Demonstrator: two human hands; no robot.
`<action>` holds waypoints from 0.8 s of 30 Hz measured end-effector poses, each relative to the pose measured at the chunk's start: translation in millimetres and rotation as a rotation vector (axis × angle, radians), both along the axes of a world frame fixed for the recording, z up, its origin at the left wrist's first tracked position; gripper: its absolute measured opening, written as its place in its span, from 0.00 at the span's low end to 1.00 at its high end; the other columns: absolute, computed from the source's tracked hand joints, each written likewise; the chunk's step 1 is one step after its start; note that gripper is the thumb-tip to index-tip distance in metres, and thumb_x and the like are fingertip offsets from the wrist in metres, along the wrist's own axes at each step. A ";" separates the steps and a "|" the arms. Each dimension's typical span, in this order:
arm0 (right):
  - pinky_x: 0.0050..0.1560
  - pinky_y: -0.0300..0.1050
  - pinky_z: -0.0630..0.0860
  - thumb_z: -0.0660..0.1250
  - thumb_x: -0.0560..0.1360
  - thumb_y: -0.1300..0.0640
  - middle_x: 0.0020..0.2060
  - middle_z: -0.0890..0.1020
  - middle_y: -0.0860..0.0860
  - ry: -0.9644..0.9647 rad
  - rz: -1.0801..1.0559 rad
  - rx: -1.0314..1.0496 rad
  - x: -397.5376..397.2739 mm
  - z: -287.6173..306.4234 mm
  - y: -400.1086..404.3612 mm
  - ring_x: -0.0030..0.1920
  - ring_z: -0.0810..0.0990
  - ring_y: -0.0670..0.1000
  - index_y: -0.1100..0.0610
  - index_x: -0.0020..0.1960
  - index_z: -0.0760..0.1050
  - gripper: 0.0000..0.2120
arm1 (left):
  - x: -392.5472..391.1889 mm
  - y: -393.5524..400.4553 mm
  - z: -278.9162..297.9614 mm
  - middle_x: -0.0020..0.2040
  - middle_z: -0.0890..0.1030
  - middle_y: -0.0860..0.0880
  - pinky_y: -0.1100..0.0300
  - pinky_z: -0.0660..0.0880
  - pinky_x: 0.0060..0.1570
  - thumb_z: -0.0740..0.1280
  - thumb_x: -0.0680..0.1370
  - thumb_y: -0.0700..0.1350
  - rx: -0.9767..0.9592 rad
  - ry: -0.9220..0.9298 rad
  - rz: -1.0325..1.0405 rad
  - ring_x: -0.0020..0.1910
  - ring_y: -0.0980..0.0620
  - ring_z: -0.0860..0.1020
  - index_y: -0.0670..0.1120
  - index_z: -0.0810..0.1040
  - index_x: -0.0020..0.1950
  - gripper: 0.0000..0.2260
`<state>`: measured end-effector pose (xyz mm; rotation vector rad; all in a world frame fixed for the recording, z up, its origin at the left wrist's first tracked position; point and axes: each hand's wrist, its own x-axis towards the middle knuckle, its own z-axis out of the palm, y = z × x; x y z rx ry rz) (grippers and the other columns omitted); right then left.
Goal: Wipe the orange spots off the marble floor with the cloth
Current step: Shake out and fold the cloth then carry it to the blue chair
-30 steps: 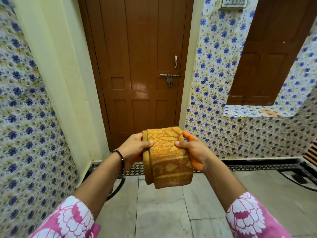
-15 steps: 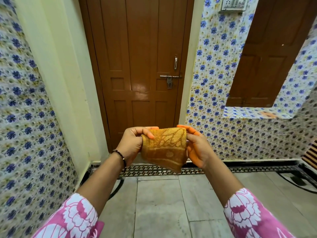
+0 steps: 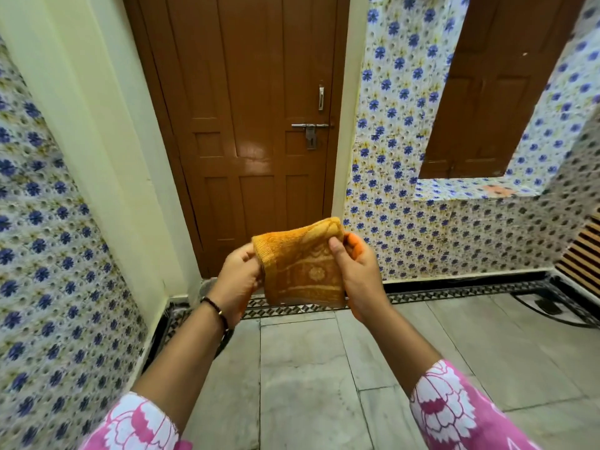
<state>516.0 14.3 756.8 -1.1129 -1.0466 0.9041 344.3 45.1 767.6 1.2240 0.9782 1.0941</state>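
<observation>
1. At the far left we see a wall [image 3: 48, 254] papered with blue flowers, and beside it a pale yellow pillar [image 3: 107, 141].
2. Our left hand [image 3: 238, 280] rises from a pink and white floral sleeve [image 3: 136, 423]; a dark bracelet [image 3: 216, 308] circles its wrist. Its grip is closed on the left edge of the cloth, the fingers curled behind the fabric.
3. The cloth [image 3: 303, 264], orange-yellow with a paler woven pattern, is folded into a small pad. It is held up in the air between both hands, in front of the foot of the door and well above the floor.
4. The brown panelled door [image 3: 246, 108] stands shut behind the cloth, with a metal latch [image 3: 310, 128] and a small handle [image 3: 321, 98] on its right side.
5. Our right hand [image 3: 358, 271] pinches the cloth's right edge, thumb in front and fingers behind; the fingertips [image 3: 352, 241] are stained orange.
6. The marble floor [image 3: 308, 384] lies below in grey slabs with a dark patterned border [image 3: 438, 292] along the wall. We cannot make out any orange spots on the part shown.
7. At the right, a second flowered wall [image 3: 422, 238] holds a recess with a brown shutter [image 3: 487, 92]; a dark cable [image 3: 552, 315] lies on the floor in the corner.
</observation>
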 end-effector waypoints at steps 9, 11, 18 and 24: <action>0.51 0.60 0.78 0.56 0.80 0.48 0.47 0.81 0.56 -0.204 -0.196 -0.137 -16.2 -12.5 -17.6 0.49 0.80 0.57 0.51 0.47 0.74 0.10 | 4.5 -27.6 -14.7 0.48 0.84 0.45 0.47 0.78 0.49 0.53 0.81 0.56 -0.297 -0.207 -0.089 0.49 0.44 0.82 0.48 0.81 0.52 0.20; 0.52 0.61 0.78 0.58 0.80 0.48 0.48 0.82 0.56 -0.092 -0.178 -0.262 -14.6 -18.8 -22.9 0.49 0.81 0.57 0.53 0.50 0.75 0.11 | -1.2 -31.7 -17.4 0.53 0.83 0.43 0.46 0.77 0.49 0.52 0.79 0.61 -0.405 -0.300 -0.158 0.51 0.43 0.81 0.48 0.79 0.57 0.23; 0.56 0.57 0.77 0.67 0.73 0.60 0.57 0.80 0.58 0.389 0.140 -0.396 9.0 -40.5 -67.8 0.58 0.79 0.59 0.57 0.62 0.72 0.18 | 5.4 -47.7 -38.5 0.51 0.83 0.44 0.48 0.81 0.41 0.67 0.75 0.41 -0.311 -0.192 -0.199 0.45 0.46 0.83 0.46 0.74 0.59 0.13; 0.48 0.54 0.78 0.60 0.74 0.70 0.55 0.80 0.60 0.206 -0.049 -0.445 36.7 -55.7 -110.7 0.55 0.79 0.60 0.57 0.60 0.73 0.17 | 48.1 -74.2 -42.6 0.52 0.82 0.41 0.47 0.81 0.45 0.64 0.76 0.36 -0.247 -0.212 -0.301 0.46 0.45 0.82 0.43 0.75 0.59 0.13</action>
